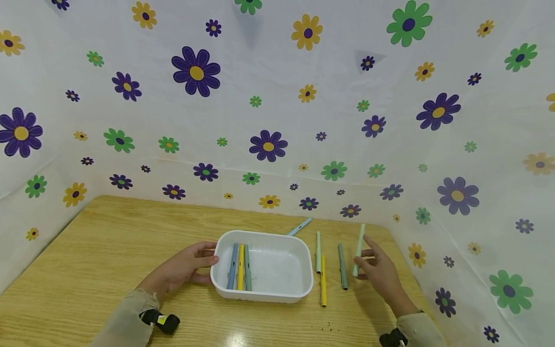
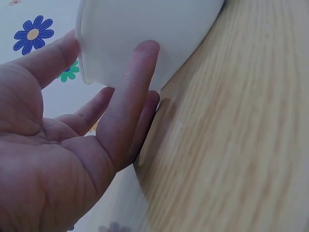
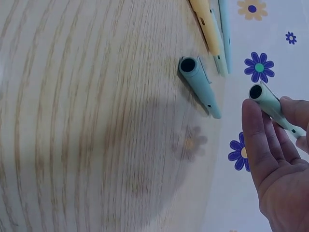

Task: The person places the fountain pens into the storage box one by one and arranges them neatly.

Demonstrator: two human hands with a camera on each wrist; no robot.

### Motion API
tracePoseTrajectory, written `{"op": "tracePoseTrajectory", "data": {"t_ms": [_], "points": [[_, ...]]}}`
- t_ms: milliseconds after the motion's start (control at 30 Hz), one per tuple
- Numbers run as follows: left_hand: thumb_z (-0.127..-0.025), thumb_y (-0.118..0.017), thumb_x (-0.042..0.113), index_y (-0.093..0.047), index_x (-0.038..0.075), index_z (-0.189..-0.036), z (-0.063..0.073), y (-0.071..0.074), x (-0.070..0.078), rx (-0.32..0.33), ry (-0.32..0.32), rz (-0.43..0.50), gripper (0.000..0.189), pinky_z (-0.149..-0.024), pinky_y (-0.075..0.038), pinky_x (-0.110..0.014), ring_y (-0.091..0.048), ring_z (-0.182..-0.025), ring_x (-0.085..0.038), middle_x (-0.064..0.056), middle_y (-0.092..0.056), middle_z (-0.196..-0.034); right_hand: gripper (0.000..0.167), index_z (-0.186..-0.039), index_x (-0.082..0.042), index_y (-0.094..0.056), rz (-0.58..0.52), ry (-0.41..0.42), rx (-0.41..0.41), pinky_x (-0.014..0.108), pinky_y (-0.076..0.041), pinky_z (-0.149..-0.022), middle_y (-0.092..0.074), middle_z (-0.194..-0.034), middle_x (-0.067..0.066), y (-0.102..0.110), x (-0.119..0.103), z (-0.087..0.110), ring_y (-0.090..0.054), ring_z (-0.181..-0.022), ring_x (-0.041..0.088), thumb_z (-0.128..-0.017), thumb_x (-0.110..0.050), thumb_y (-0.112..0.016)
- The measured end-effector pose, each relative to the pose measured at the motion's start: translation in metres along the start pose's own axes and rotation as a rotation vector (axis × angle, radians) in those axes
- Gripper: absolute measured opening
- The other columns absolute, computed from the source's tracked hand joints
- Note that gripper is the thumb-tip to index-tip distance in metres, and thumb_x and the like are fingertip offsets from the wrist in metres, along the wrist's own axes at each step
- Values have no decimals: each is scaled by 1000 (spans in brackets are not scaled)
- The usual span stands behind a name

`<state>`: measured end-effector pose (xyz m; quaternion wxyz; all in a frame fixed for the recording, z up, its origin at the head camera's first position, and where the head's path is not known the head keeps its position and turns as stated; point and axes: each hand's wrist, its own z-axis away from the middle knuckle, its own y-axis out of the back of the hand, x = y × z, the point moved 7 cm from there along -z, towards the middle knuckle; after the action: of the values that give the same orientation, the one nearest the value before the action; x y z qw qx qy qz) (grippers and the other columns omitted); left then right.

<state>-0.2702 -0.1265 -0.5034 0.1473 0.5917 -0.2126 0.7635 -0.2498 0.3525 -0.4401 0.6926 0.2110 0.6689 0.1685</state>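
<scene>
My right hand [image 1: 378, 270] pinches a pale green pen [image 1: 359, 250] between thumb and fingers, held at a steep slant above the right side of the table. In the right wrist view this pen [image 3: 268, 105] shows its round hollow end. My left hand [image 1: 184, 266] is at the left end of a white plastic box [image 1: 277, 295], its fingertips against the wall and rim. A blue pen [image 1: 232, 265], a yellow pen [image 1: 240, 267] and a grey-green pen [image 1: 247, 267] lie side by side in the box's left part. Nearest my right hand on the table lies another grey-green pen [image 1: 342, 266].
Between box and right hand lie a light green pen [image 1: 318, 250] and a yellow pen [image 1: 323, 282], close together. A blue pen [image 1: 300, 227] lies behind the box's right corner. Flower-printed white cloth [image 1: 277, 111] borders the wooden table [image 1: 130, 231] at the back and sides.
</scene>
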Motion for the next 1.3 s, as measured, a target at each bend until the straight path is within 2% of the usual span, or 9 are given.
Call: {"op": "tracePoseTrajectory", "data": {"t_ms": [400, 700, 800, 1067, 1300], "points": [[-104, -66, 24, -31, -2, -159, 1, -1, 2, -1, -1, -2, 70, -91, -62, -48, -65, -119, -31, -30, -45, -147, 73, -165, -16, -26, -23, 44, 18, 33, -66, -71, -53, -128, 22, -8, -14, 7, -66, -95, 14, -104, -10, -64], [-103, -67, 25, -31, -2, -158, 0, 0, -1, 4, 0, 3, 72, -91, -62, -49, -65, -118, -31, -29, -45, -148, 72, -165, -16, -24, -16, 52, -6, 38, -66, -74, -51, -129, 23, -18, -25, 11, -66, -104, 30, -104, -7, -62], [-104, -66, 24, -31, -1, -158, 0, 0, 0, 4, -1, 3, 70, -91, -62, -49, -65, -118, -30, -29, -45, -148, 72, -165, -16, -25, -14, 66, -21, 37, -66, -73, -50, -128, 22, -21, -28, 13, -65, -104, 30, -104, -6, -62], [-103, -67, 24, -31, -2, -158, 0, 0, 1, 3, 0, 4, 71, -91, -62, -49, -67, -115, -30, -29, -45, -147, 71, -163, -19, -29, -32, 94, -21, 37, -66, -71, -53, -127, 20, -31, -37, 15, -65, -97, 18, -103, -7, -64], [-103, -68, 25, -31, -2, -158, -1, 1, -1, 7, 2, 4, 71, -91, -62, -48, -67, -114, -30, -29, -46, -147, 71, -162, -17, -33, -53, 115, -11, 35, -66, -68, -55, -125, 20, -41, -50, 19, -67, -95, 16, -101, -8, -68]]}}
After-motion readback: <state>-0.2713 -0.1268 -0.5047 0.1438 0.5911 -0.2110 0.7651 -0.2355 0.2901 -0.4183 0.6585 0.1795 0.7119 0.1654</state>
